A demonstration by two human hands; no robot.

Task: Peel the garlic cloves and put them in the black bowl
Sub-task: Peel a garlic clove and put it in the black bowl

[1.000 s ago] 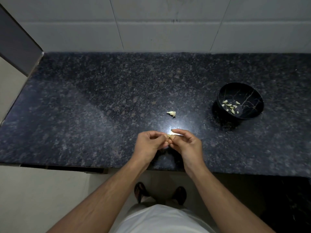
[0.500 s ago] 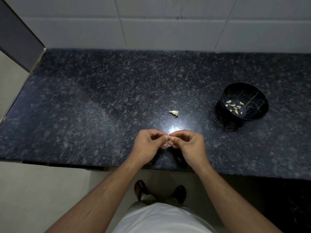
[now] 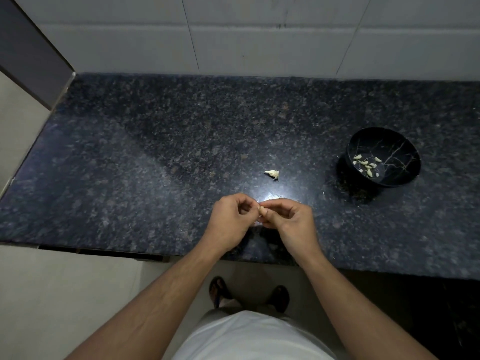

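Observation:
Both hands meet over the front of the dark granite counter (image 3: pixel 155 157). My left hand (image 3: pixel 231 219) and my right hand (image 3: pixel 291 219) pinch a small pale garlic clove (image 3: pixel 262 210) between their fingertips; most of the clove is hidden by the fingers. The black bowl (image 3: pixel 405 175) with gold vein lines stands to the right, tilted toward me, with several peeled cloves (image 3: pixel 367 165) inside. A small garlic piece (image 3: pixel 272 173) lies on the counter just beyond my hands.
A white tiled wall (image 3: pixel 259 35) runs along the back of the counter. A dark panel (image 3: pixel 28 55) stands at the far left. The counter's front edge lies just below my wrists, with my feet on the floor beneath.
My hands stay together on the clove, fingertips shifting slightly. The white sliver seen at my right fingers a second ago is no longer visible. The view has tilted a little.

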